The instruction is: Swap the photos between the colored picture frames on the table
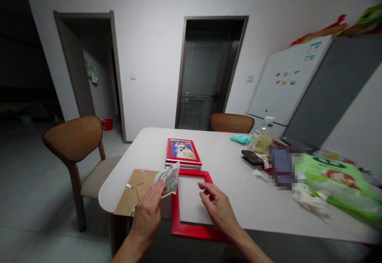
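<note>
Evidently, the weak spot is the desk's (217, 147) front edge. The red picture frame (176, 220) lies face-flat there with its near side jutting past the edge, so a forearm pressing or brushing that side could tip it off. The left hand (147, 207) grips a photo print (172, 180) between the frame and the brown backing board (133, 195); a tight pinch could crease the print, a loose one let it slip. The right hand (219, 205), fingers curled and apparently holding nothing, hovers over the frame's opening. The backing board also lies close to the edge, and its raised metal clips (129, 186) might scratch the print.
</note>
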Demonstrator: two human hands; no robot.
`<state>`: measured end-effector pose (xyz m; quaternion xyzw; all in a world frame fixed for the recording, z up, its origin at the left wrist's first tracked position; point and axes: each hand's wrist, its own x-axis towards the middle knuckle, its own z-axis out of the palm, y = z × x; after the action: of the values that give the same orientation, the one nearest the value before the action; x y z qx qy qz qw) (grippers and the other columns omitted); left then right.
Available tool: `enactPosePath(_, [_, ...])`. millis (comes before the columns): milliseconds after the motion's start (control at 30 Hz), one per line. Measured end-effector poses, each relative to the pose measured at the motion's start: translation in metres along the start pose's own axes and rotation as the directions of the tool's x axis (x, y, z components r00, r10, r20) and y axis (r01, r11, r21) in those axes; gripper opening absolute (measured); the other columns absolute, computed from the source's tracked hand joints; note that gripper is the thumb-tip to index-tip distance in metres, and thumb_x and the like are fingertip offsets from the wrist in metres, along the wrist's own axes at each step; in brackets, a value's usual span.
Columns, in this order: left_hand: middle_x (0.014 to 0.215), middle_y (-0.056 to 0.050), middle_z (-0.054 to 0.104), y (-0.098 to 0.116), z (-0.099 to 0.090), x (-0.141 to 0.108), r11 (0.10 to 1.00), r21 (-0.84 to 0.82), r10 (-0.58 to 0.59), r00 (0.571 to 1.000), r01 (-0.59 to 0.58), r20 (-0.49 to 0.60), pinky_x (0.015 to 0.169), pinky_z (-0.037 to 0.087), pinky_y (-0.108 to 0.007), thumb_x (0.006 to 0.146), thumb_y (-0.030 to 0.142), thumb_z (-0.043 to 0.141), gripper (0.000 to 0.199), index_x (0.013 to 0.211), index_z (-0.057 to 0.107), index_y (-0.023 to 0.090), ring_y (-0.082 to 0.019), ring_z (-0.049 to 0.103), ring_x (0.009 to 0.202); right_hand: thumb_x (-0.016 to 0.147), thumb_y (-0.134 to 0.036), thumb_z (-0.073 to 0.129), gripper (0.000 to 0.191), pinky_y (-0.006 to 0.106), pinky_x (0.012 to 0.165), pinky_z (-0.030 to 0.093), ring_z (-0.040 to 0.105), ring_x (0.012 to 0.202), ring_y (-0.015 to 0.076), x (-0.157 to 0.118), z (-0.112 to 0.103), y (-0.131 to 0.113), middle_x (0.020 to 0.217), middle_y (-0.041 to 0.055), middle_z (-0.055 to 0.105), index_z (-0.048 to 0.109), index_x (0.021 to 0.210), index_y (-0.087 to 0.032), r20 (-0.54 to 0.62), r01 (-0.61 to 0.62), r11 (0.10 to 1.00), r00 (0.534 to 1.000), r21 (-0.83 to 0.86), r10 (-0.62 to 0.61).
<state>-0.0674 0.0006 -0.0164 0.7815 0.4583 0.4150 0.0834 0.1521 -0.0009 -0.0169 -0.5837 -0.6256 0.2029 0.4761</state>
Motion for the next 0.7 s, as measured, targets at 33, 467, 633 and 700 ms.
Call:
enactPosePath(33, [0.114,-0.005,0.056,0.005,-0.006,0.004,0.995,-0.080,-0.066,0.997,0.062,-0.051,0.093,0.038,-0.035,0.078,0.014,0.031,0.039,0.111,0.052,0.019,-0.019,0.049,0.107,0.071,-0.032,0.048,0.028,0.028,0.067,0.045,0.056,0.074,0.0159,-0.003,0.006,-0.008,0.089,0.0069,0.061,0.060,0.092,-0.017,0.077,-0.054,0.990,0.996,0.129,0.044])
enactPosePath(467, [0.109,-0.014,0.058,0.043,0.046,-0.005,0.268,-0.871,-0.434,0.859,0.411,0.271,0.086,0.041,-0.036,0.069,0.034,0.053,0.050,0.112,0.046,0.010,-0.025,0.052,0.102,0.068,-0.022,0.046,0.031,0.026,0.058,0.049,0.061,0.076,0.0173,0.009,0.013,-0.004,0.087,0.0056,0.066,0.049,0.099,-0.017,0.129,-0.374,0.501,0.881,0.780,0.455])
enactPosePath(633, [0.123,-0.014,0.045,0.033,0.039,-0.010,0.672,-0.570,-0.382,0.881,0.472,0.279,0.096,0.032,-0.035,0.068,0.018,0.048,0.052,0.119,0.040,0.010,-0.021,0.041,0.114,0.063,-0.013,0.040,0.039,0.026,0.051,0.047,0.062,0.061,0.0175,0.022,-0.015,0.015,0.073,0.0063,0.067,0.052,0.101,-0.013,0.190,-0.518,0.689,0.847,0.507,0.497])
enactPosePath(700, [0.124,-0.014,0.044,0.034,0.038,-0.013,0.829,-0.393,-0.302,0.910,0.397,0.284,0.099,0.028,-0.036,0.066,0.015,0.048,0.051,0.116,0.044,0.010,-0.022,0.039,0.116,0.062,-0.012,0.039,0.041,0.025,0.049,0.046,0.062,0.058,0.0171,0.025,-0.015,0.019,0.071,0.0060,0.067,0.054,0.100,-0.012,0.207,-0.527,0.735,0.848,0.427,0.488])
